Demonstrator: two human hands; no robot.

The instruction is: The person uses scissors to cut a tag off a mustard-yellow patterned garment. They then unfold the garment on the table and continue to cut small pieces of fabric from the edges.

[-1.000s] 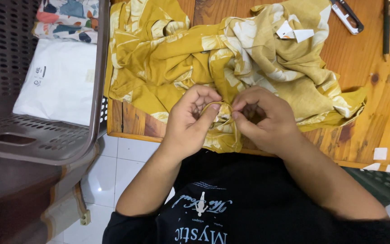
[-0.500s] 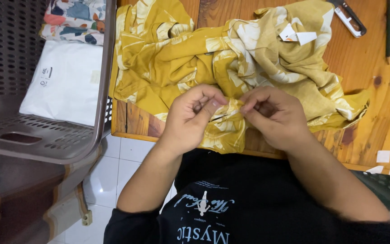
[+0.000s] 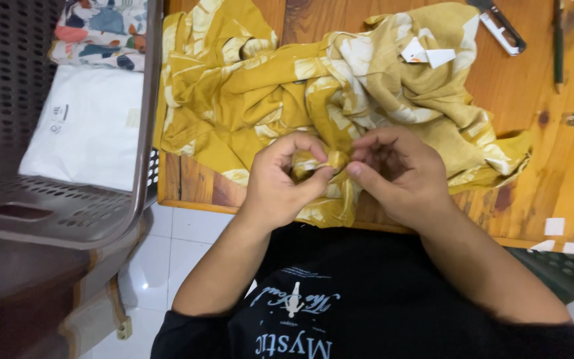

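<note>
While both my hands meet at the near edge of the wooden table [image 3: 566,166], my left hand [image 3: 280,183] and my right hand [image 3: 400,176] each pinch a fold of the mustard-yellow printed garment [image 3: 267,86], fingers curled tight on the cloth at centre frame. One garment lies crumpled across the tabletop from upper left to centre right, its hem spilling over the table's front edge between my wrists. Two white tags [image 3: 426,53] sit on the cloth near the top. One pair of thread snips [image 3: 499,26] lies at the upper right, well apart from my hands, with bare wood open around it and to the right of the garment. Three small white paper scraps [image 3: 554,226] rest by the table's lower right edge. At left, one brown perforated plastic basket [image 3: 54,213] stands just beside the table, holding one white plastic package [image 3: 88,126] and one folded floral cloth [image 3: 101,30].
</note>
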